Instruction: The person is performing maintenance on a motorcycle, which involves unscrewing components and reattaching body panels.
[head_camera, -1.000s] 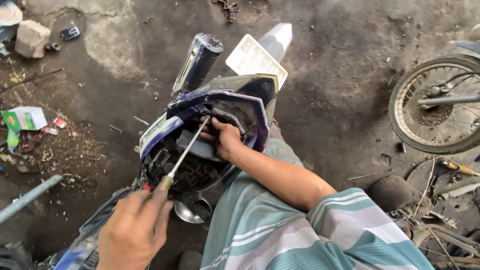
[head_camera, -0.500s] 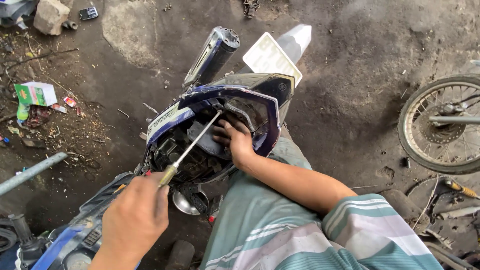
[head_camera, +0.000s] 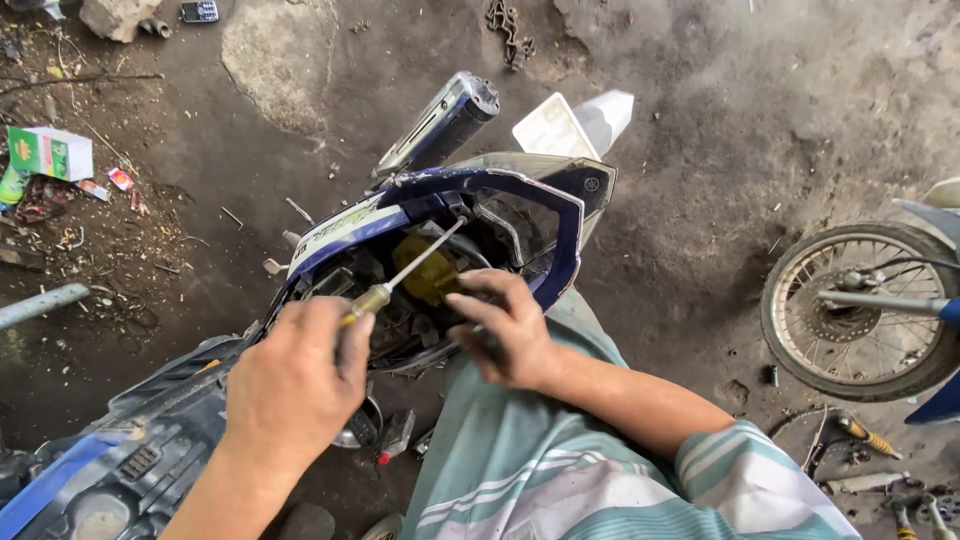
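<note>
My left hand (head_camera: 295, 385) grips the handle of a screwdriver (head_camera: 415, 265). Its metal shaft slants up and to the right into the open tail of a blue and white motorcycle (head_camera: 560, 215). My right hand (head_camera: 505, 330), on an arm in a striped sleeve, rests inside the opened rear body. Its fingers are spread beside a yellow part (head_camera: 425, 280), holding nothing that I can see. The screwdriver tip lies under the blue tail panel near the top of the opening. A chrome muffler (head_camera: 440, 125) and a white plate (head_camera: 550, 130) stick out behind the tail.
A spoked wheel (head_camera: 860, 310) of another bike stands at the right, with loose tools (head_camera: 865, 435) on the dirt below it. A green and white box (head_camera: 50, 152) and litter lie at the left, and a grey pipe (head_camera: 40, 305) below them. A chain (head_camera: 505, 20) lies at the top.
My right hand has drawn back from deep inside the tail toward me, uncovering the yellow part. My left hand still holds the screwdriver, now a little more to the right.
</note>
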